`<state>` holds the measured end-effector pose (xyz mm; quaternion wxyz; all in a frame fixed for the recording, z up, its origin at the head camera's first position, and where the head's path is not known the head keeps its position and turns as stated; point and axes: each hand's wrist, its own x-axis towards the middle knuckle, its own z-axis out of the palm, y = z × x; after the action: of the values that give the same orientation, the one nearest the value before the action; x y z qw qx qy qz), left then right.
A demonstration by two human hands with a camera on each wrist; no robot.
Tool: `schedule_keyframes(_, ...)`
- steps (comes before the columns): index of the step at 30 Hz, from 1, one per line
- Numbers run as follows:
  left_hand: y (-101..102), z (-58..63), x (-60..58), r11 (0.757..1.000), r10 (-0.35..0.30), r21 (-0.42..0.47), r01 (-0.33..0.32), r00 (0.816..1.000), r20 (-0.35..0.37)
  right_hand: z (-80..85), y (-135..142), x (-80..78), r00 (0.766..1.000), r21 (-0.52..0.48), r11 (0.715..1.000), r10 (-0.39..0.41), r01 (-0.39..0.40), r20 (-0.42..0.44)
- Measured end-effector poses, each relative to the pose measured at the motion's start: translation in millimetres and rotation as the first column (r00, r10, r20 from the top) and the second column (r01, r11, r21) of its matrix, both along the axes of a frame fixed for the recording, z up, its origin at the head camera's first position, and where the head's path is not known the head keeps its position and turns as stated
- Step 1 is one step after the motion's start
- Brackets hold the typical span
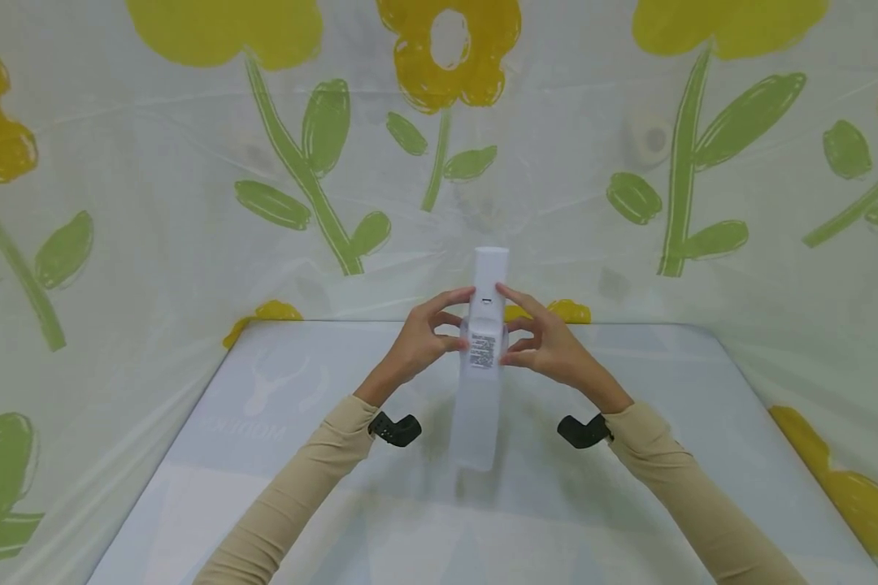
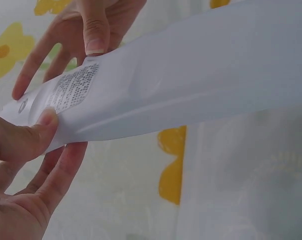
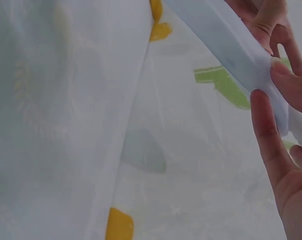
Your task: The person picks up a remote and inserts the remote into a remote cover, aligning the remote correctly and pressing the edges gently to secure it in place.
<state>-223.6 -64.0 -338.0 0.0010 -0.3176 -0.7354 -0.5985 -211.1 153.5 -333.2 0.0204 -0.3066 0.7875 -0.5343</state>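
Note:
A long white device (image 1: 475,414) is held up in front of me, its wide, flat end toward me and its narrower end pointing away. A small port (image 1: 487,301) and a printed label (image 1: 482,351) show on its face. My left hand (image 1: 426,335) pinches its left edge beside the label, with thumb and fingers apart. On the opposite edge, my right hand (image 1: 552,348) grips it the same way. In the left wrist view the device (image 2: 191,75) runs off to the right; in the right wrist view its plain side (image 3: 231,50) shows. Its exact kind is unclear.
Below the hands is a pale table (image 1: 300,487) with a faint printed logo (image 1: 278,390) at its far left. A white cloth (image 1: 541,179) with yellow flowers and green leaves hangs behind and around it. Black cameras (image 1: 395,429) are strapped at both wrists.

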Motion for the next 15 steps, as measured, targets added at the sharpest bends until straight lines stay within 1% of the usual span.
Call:
schedule_keyframes(5, -0.2, -0.6, -1.2, 1.000, -0.008, -0.007, 0.008, 1.000, 0.008, 1.5, -0.2, 0.7, 1.000, 0.003, 1.000, -0.006, 0.006, -0.004)
schedule_keyframes(11, -2.4, -0.6, -2.9, 0.999, -0.052, 0.011, 0.051, 0.998, 0.040, 3.4, -0.9, 2.2, 1.000, -0.001, 1.000, -0.012, 0.012, -0.025)
schedule_keyframes(15, -3.4, -0.7, -1.7, 0.998, -0.062, 0.016, 0.061, 0.997, 0.055, 2.4, -0.6, 3.0, 0.999, -0.006, 1.000, -0.012, 0.012, -0.032)
